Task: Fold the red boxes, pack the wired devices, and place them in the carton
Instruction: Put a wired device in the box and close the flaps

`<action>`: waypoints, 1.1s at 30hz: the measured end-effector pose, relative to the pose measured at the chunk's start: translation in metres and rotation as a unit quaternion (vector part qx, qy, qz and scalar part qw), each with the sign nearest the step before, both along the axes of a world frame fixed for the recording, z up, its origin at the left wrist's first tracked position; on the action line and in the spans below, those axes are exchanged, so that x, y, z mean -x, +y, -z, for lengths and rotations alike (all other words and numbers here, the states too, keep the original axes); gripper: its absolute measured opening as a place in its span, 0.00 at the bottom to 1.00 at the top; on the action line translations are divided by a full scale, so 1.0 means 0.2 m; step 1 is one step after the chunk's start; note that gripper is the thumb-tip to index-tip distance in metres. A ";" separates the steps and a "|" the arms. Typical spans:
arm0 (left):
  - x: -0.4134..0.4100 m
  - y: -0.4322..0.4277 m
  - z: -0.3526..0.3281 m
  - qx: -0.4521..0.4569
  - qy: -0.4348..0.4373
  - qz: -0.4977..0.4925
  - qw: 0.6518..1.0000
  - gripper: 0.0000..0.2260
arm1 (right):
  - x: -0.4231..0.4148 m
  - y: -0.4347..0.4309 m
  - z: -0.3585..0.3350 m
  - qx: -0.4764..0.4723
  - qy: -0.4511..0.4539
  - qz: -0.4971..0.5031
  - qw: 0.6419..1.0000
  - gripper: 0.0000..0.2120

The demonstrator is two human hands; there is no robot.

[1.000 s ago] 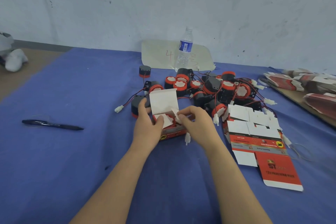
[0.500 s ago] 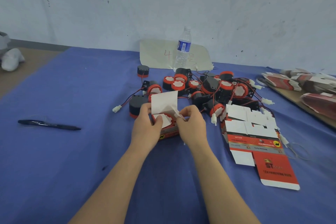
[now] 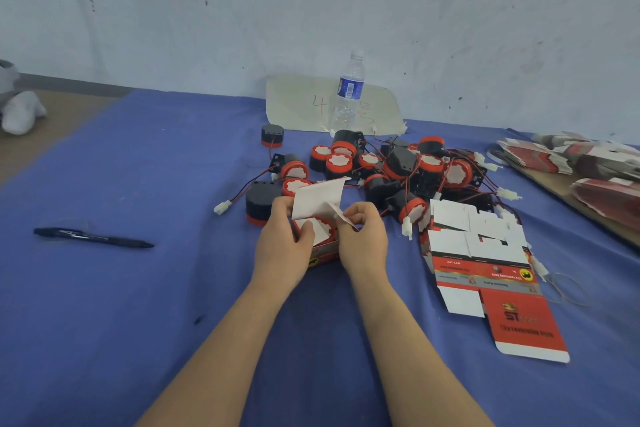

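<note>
A small red box (image 3: 323, 253) stands on the blue cloth with its white lid flap (image 3: 317, 199) raised. A red-and-black wired device (image 3: 320, 230) sits inside it. My left hand (image 3: 284, 246) grips the box's left side, thumb on a white side flap. My right hand (image 3: 363, 239) pinches the right side flap. Behind lies a pile of wired devices (image 3: 398, 166) with red and black leads. Flat unfolded red boxes (image 3: 485, 263) lie to the right.
A water bottle (image 3: 348, 94) stands at the back on a paper sheet (image 3: 301, 104). A black pen (image 3: 93, 237) lies at left. More flat red boxes (image 3: 588, 163) are stacked on a board at far right. One black device (image 3: 272, 135) stands apart.
The white lid flap has tipped up and slightly right. My right hand has closed in on the box's right flap, and the loose white connector near it is now out of sight.
</note>
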State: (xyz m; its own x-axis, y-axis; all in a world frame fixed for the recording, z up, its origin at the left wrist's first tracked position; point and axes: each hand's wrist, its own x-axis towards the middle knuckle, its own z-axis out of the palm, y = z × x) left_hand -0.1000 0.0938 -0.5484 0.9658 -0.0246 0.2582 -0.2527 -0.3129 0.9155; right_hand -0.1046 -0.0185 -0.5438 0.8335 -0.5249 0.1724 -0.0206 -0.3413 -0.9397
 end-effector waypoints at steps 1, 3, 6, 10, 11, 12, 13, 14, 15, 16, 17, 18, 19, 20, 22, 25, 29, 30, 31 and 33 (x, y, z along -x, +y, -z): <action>0.00 0.00 0.00 -0.003 0.000 -0.001 1.000 0.14 | 0.00 0.00 0.00 -0.014 0.005 0.001 1.000 0.12; 0.00 0.00 0.00 -0.008 -0.004 -0.002 1.000 0.15 | -0.01 -0.01 -0.01 -0.038 0.019 0.003 0.999 0.11; 0.00 0.00 0.01 -0.016 -0.005 -0.003 1.000 0.15 | -0.02 -0.02 -0.02 -0.060 0.036 0.005 0.998 0.12; -0.01 0.00 0.02 -0.023 -0.012 -0.004 1.000 0.13 | -0.03 -0.01 -0.02 -0.002 0.036 0.010 0.999 0.12; -0.01 0.00 0.02 -0.022 -0.014 -0.005 1.000 0.13 | -0.02 -0.01 -0.02 0.058 0.027 0.012 0.998 0.11; -0.01 0.00 0.02 -0.021 -0.016 -0.007 1.000 0.12 | -0.01 0.00 -0.03 0.127 0.017 0.012 0.992 0.11; -0.01 0.00 0.02 -0.020 -0.017 -0.009 1.000 0.12 | 0.00 -0.01 -0.04 0.191 0.007 0.001 0.981 0.09; -0.01 0.00 0.02 -0.017 -0.018 -0.013 1.000 0.12 | 0.01 -0.02 -0.05 0.237 0.005 -0.028 0.971 0.08; -0.01 0.00 0.01 -0.013 -0.016 -0.017 1.000 0.13 | 0.02 -0.05 -0.06 0.257 0.011 -0.070 0.964 0.07; -0.01 0.01 0.01 -0.009 -0.014 -0.019 1.000 0.13 | 0.03 -0.08 -0.07 0.260 0.025 -0.116 0.958 0.07; -0.01 0.01 0.01 -0.005 -0.013 -0.020 1.000 0.13 | 0.05 -0.11 -0.09 0.255 0.040 -0.158 0.953 0.08; -0.01 0.01 0.01 -0.002 -0.013 -0.019 1.000 0.13 | 0.07 -0.14 -0.10 0.248 0.053 -0.193 0.948 0.09; -0.01 0.01 0.01 0.001 -0.012 -0.019 1.000 0.13 | 0.08 -0.17 -0.11 0.239 0.062 -0.214 0.945 0.10; -0.01 0.01 0.01 0.005 -0.012 -0.017 1.000 0.13 | 0.09 -0.18 -0.12 0.230 0.063 -0.223 0.945 0.11; -0.01 0.01 0.01 0.015 -0.025 -0.010 1.000 0.12 | 0.09 -0.18 -0.12 0.219 0.046 -0.213 0.951 0.10; -0.01 0.02 0.01 0.004 -0.074 0.013 0.997 0.14 | 0.09 -0.14 -0.10 0.195 0.032 -0.166 0.966 0.03; -0.01 0.05 -0.01 -0.019 -0.063 0.060 0.996 0.18 | 0.11 -0.13 -0.10 0.158 0.017 -0.166 0.973 0.19; -0.02 0.07 -0.01 -0.015 -0.050 0.071 0.996 0.18 | 0.11 -0.14 -0.11 0.181 0.024 -0.184 0.966 0.24; -0.02 0.09 -0.02 -0.008 -0.034 0.084 0.996 0.18 | 0.12 -0.16 -0.12 0.225 0.044 -0.209 0.951 0.25; -0.04 0.12 -0.04 0.009 -0.008 0.109 0.994 0.17 | 0.13 -0.20 -0.14 0.270 0.094 -0.281 0.916 0.24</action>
